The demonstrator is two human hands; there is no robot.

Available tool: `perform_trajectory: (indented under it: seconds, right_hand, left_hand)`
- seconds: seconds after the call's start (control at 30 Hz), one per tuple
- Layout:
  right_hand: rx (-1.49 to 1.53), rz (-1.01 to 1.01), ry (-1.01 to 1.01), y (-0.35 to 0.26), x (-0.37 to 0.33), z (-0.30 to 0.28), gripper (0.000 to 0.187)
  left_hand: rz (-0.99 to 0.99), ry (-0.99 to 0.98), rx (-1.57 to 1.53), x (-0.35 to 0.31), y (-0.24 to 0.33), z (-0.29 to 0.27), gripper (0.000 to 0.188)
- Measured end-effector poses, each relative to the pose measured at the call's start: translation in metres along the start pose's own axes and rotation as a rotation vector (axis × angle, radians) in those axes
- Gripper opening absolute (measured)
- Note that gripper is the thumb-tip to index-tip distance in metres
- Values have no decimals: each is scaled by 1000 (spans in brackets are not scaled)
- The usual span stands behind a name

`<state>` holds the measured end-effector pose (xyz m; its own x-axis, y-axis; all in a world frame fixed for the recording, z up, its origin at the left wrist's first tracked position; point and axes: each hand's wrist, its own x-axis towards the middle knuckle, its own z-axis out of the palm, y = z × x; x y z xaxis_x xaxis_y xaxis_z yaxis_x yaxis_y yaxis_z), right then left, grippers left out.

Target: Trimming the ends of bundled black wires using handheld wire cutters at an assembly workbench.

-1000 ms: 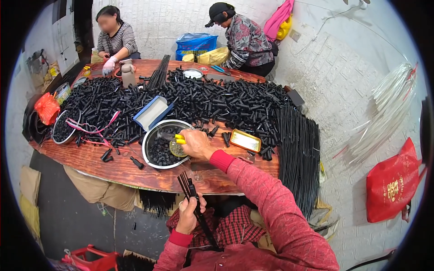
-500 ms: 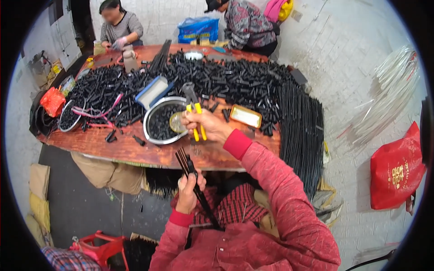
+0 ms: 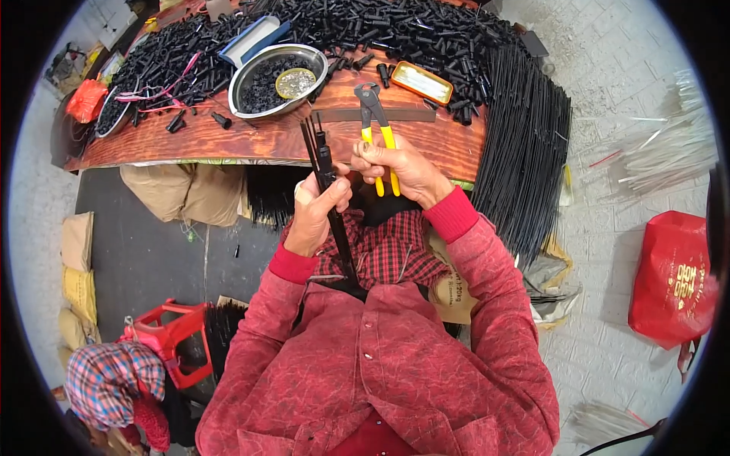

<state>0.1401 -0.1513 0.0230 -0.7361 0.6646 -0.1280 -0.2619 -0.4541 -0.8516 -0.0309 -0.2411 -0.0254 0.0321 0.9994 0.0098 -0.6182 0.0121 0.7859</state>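
My left hand point(image 3: 321, 211) is closed round a bundle of thin black rods point(image 3: 342, 247), upright in front of my lap. A black ribbed tubular piece point(image 3: 325, 159) stands among them above my thumb. Just to the right, my right hand point(image 3: 401, 169) grips end-cutting pincers point(image 3: 372, 114) by their yellow handles, with the dark jaws pointing up. The pincers are apart from the rods. Whether a small part sits between my right fingertips cannot be made out. Beyond my hands, a metal bowl point(image 3: 237, 100) holds small black pieces and a round yellow tin point(image 3: 296, 83) of tiny shiny parts.
Black tubular parts point(image 3: 411, 34) are heaped across the reddish wooden table point(image 3: 175, 140). A yellow-rimmed tray point(image 3: 422, 82) and a blue box point(image 3: 255, 39) lie among them. Long black rods point(image 3: 525, 152) hang over its right end. A red stool point(image 3: 179, 338) stands at lower left.
My right hand has drawn the pincers back from the metal bowl to beside my left hand. The view has tilted down, and the two people across the table are out of it.
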Motion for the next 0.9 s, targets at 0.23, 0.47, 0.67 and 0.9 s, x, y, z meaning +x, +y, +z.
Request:
perform_trajectory:
  seconds: [0.23, 0.47, 0.67, 0.9]
  right_hand:
    - [-439, -148, 139, 6, -24, 7, 23]
    - [-822, -315, 290, 15, -31, 0, 17]
    - [-874, -460, 276, 22, -37, 10, 16]
    - [-899, -610, 308, 31, -49, 14, 11]
  left_hand:
    - [-71, -38, 22, 5, -8, 11, 19]
    - [-95, -58, 51, 9, 1, 25, 18]
    - [-125, -131, -3, 6, -3, 17, 18]
    - [-147, -136, -10, 0, 1, 22, 15]
